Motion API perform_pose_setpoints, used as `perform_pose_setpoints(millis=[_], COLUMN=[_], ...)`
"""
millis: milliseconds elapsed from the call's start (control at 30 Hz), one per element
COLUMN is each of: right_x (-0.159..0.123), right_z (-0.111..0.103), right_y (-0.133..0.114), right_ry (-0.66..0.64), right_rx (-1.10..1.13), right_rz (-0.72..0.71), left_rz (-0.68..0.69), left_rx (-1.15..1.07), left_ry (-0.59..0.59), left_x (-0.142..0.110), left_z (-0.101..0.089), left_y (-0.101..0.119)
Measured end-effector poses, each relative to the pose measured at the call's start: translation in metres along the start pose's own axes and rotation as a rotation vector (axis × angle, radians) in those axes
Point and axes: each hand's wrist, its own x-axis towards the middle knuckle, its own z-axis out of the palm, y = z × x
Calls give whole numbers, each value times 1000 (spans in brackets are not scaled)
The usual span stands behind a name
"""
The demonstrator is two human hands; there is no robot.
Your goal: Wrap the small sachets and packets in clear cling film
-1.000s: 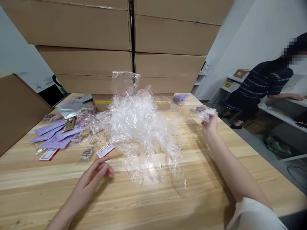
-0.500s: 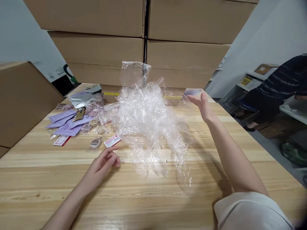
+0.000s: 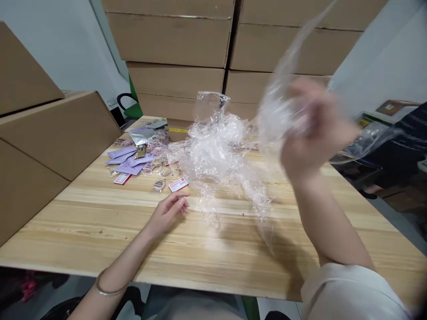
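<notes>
My right hand, smeared by motion, is raised above the table's right side. It is closed on clear plastic bags that stream up and to both sides of it. Below and to the left lies a crumpled heap of clear plastic bags. My left hand rests on the wood, fingers loosely bent and holding nothing. Just beyond its fingertips is a red-and-white label card, with a small round wrapped item to the left of the card.
Purple packets, a silver pouch and other small wrapped items are piled at the table's back left. Cardboard boxes form a wall behind; more boxes stand at the left. A person in dark clothes is at the far right.
My right hand has come up and nearer from the table's back right, with plastic bags now in its grip. The view has shifted; my left hand still rests by the card.
</notes>
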Motion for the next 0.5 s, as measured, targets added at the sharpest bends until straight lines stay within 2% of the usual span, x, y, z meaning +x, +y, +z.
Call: perform_pose_setpoints(millis=[67, 100, 167, 200, 267, 367, 433, 500], right_x=[-44, -66, -104, -119, -142, -159, -161, -160], right_z=[38, 56, 88, 100, 119, 136, 142, 143], right_y=[-31, -42, -54, -56, -57, -65, -73, -78], right_ry=[-196, -380, -705, -801, -875, -852, -846, -831], right_rx=[-29, 0, 109, 168, 280, 339, 285, 196], right_rz=[-85, -139, -221, -235, -261, -379, -510, -638], left_rz=[20, 10, -56, -112, -227, -347, -364, -343], left_rx=[-174, -263, -384, -401, -347, -86, 106, 180], left_ry=[-17, -39, -99, -128, -143, -112, -180, -299], left_x=[-5, -8, -13, -14, -12, 4, 16, 24], left_z=[-7, -12, -23, -27, -31, -22, -9, 1], left_y=[8, 12, 22, 25, 29, 27, 22, 20])
